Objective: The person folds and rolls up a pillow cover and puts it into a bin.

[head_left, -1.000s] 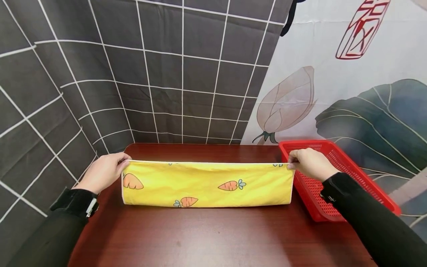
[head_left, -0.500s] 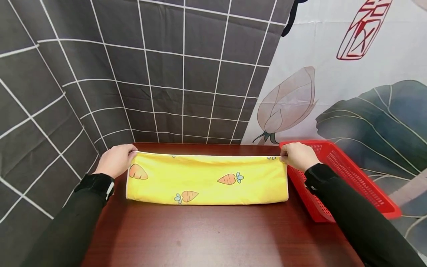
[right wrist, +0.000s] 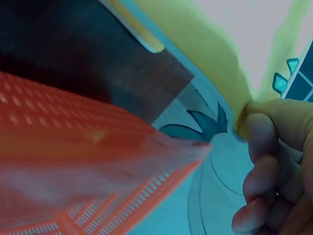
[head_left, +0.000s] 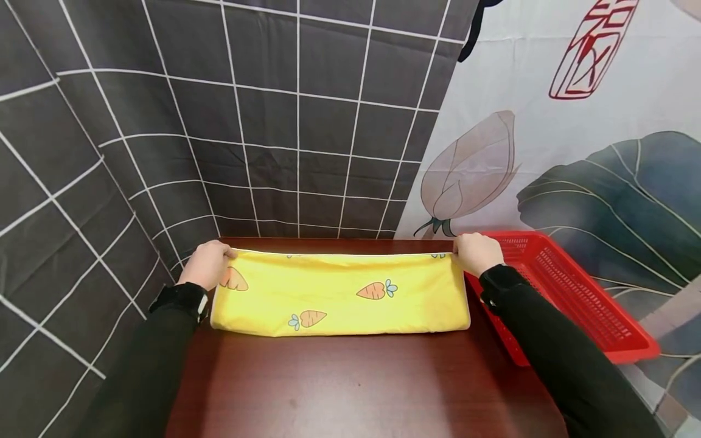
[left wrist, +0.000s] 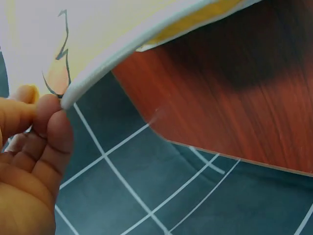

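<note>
Both hands have carried the yellow carrot-print cloth (head_left: 339,293) farther back over the desk (head_left: 350,383), lowering its top edge. The left hand (head_left: 207,263) pinches the left top corner, the right hand (head_left: 477,253) the right one, with the cloth stretched between them. A red basket (head_left: 575,304) sits beside the right hand. A red seal-like mark (head_left: 591,48) on the backdrop is unreadable.

A yellow carrot-print cloth (head_left: 339,295), folded lengthwise into a long band, lies stretched across the table.
</note>
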`<state>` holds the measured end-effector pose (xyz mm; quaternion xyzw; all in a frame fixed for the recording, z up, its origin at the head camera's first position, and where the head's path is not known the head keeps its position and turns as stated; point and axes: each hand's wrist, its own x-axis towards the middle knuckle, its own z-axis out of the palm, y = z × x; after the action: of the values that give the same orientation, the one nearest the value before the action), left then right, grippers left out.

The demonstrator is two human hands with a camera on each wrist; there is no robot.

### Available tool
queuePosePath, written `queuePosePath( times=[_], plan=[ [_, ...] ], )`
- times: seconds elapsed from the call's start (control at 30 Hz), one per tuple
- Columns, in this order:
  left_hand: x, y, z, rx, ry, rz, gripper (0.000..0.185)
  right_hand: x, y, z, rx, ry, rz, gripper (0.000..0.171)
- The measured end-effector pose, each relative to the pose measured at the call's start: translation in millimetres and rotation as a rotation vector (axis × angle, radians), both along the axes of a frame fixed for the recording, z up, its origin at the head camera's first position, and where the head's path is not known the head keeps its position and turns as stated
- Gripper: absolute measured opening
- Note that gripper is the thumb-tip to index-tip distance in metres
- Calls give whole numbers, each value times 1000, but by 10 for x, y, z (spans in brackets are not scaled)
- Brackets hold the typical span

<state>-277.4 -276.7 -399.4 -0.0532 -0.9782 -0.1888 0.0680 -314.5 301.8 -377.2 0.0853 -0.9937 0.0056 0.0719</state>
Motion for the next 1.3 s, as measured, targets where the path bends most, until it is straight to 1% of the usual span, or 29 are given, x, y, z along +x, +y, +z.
queuePosePath(
  times=[0.13, 0.2, 0.27, 0.4, 0.47, 0.57, 0.67, 0.8, 0.87, 1.03, 1.1, 1.17, 1.23, 1.3],
  plan=[
    [-42, 29, -108, -17, -15, -23, 28, -35, -44, -79, 11, -24, -45, 15],
    [-63, 43, -177, -29, -36, -33, 32, -51, -75, -130, 32, -27, -59, 18],
    [-82, 65, -242, -28, -80, -35, 37, -76, -111, -190, 75, -27, -62, 21],
    [-123, 129, -360, -55, -189, -28, 43, -139, -210, -312, 152, -59, -55, 20],
    [-150, 162, -412, -55, -244, -24, 43, -173, -260, -363, 165, -80, -57, 20],
    [-192, 190, -481, -60, -304, -26, 39, -214, -312, -411, 158, -114, -75, 23],
    [-204, 211, -527, -69, -333, -59, 31, -256, -326, -465, 147, -144, -106, 24],
    [-199, 224, -580, -84, -345, -96, 24, -321, -289, -580, 115, -190, -139, 19],
    [-196, 216, -590, -85, -347, -92, 24, -346, -276, -622, 93, -231, -152, 16],
    [-197, 204, -614, -97, -344, -84, 25, -369, -273, -734, 104, -357, -153, 11],
    [-191, 204, -632, -106, -357, -82, 33, -374, -286, -778, 117, -402, -137, 14],
    [-182, 207, -647, -115, -387, -73, 46, -364, -311, -795, 123, -449, -129, 18],
    [-171, 215, -656, -122, -428, -62, 60, -347, -341, -788, 136, -482, -119, 21],
    [-158, 221, -669, -121, -467, -40, 68, -311, -364, -759, 149, -507, -109, 23]
  ],
)
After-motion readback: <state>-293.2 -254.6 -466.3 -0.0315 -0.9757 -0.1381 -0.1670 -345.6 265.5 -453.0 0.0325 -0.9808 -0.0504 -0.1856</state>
